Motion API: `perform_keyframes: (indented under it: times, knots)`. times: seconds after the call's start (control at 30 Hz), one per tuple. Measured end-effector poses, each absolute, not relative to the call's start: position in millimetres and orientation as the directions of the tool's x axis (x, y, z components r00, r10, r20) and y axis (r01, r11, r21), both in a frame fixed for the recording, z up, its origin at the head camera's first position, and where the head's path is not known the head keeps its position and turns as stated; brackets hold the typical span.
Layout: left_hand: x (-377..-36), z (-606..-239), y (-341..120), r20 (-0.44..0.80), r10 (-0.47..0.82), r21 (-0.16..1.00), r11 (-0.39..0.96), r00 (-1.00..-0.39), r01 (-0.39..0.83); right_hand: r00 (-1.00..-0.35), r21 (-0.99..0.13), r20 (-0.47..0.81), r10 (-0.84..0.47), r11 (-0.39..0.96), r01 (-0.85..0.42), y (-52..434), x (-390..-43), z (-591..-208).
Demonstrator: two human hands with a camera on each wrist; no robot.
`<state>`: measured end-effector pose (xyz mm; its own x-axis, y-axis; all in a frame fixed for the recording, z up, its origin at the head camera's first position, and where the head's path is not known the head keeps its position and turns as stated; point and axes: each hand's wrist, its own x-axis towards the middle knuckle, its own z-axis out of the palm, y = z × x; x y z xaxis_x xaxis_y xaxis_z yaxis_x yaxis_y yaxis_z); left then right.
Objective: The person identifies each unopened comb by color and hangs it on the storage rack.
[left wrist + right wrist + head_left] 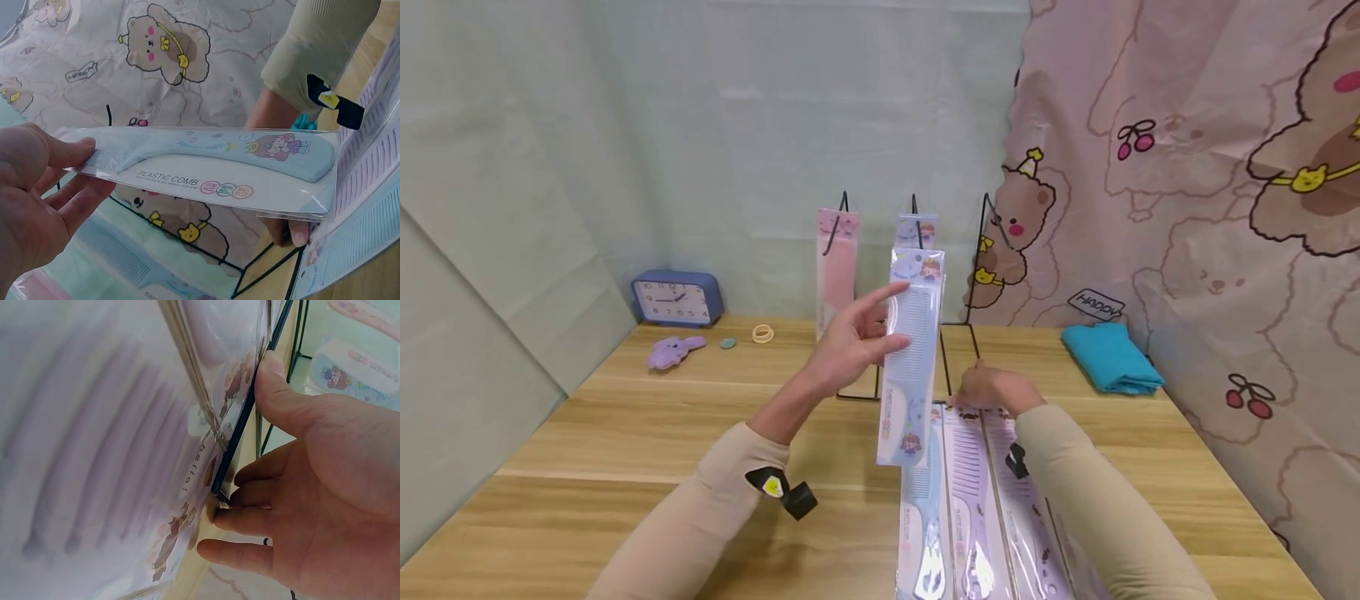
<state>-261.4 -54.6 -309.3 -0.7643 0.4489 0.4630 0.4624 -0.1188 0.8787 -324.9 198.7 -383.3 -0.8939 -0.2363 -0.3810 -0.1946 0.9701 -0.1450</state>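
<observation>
You're holding one packaged blue comb upright in your left hand, fingers pinching its upper half, above the table and in front of the wire rack. Counting: three packaged combs lying side by side on the table, one blue and two purple; two more hanging on the rack, one pink pack and one blue pack; three rack uprights showing. Your right hand is resting on the top ends of the flat packs, fingertips touching a purple pack's top edge beside a rack wire; it's gripping nothing that I can see. The flat packs are running off the bottom of the head view. The held comb's sleeve is clear, reading "PLASTIC COMB", with a cartoon girl printed on the handle.
</observation>
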Motion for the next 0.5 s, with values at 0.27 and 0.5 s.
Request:
perform_keyframes:
  times: [0.27,0.5]
  knots:
    - [-270.5,-308.9,-52.5,0.453,0.454,0.883,-0.110,-0.768,0.456,-0.896,-0.126,-0.380,-0.231,0.972,-0.197,198.7,-325.1,-384.4]
    - [-284.4,-314.2,-50.6,0.442,0.425,0.885,-0.064,-0.790,0.461,-0.895,-0.114,-0.377,-0.239,0.971,-0.211,198.5,-324.1,-384.1]
